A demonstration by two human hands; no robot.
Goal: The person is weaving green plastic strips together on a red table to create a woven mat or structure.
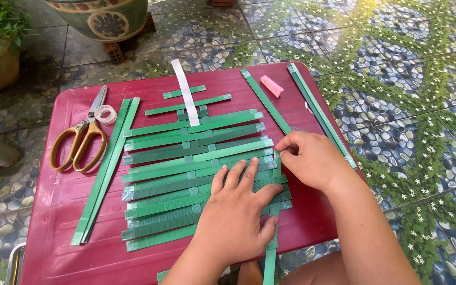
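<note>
The left hand (236,214) is lying flat and spread wide, palm down, pressing on the lower right part of a woven mat (196,174) of green strips that is resting in the middle of the dark red worktop (59,211). Its fingers (233,177) are fanning out over the horizontal strips, and it is gripping nothing, only holding the mat down. The right hand (310,158) is sitting at the right edge of the mat, curled nearly closed, with thumb and fingertips (283,148) pinching at the upright green strip (271,243) that is running down the mat's right side and hanging past the worktop's near edge. Whether the fingers are fully clamping that strip or just touching it, I cannot tell. To the left of the mat, a pair of long green strips (104,174) is lying at a slant, and beside them yellow-handled scissors (80,140) and a small roll of clear tape (105,113) are resting. A white strip (184,89) is lying across the top of the mat. To the right, a single green strip (265,100), a pink eraser-like block (272,85) and more long green strips (317,111) are lying near the worktop's far right corner. Patterned floor tiles (412,95) are surrounding the worktop.
</note>
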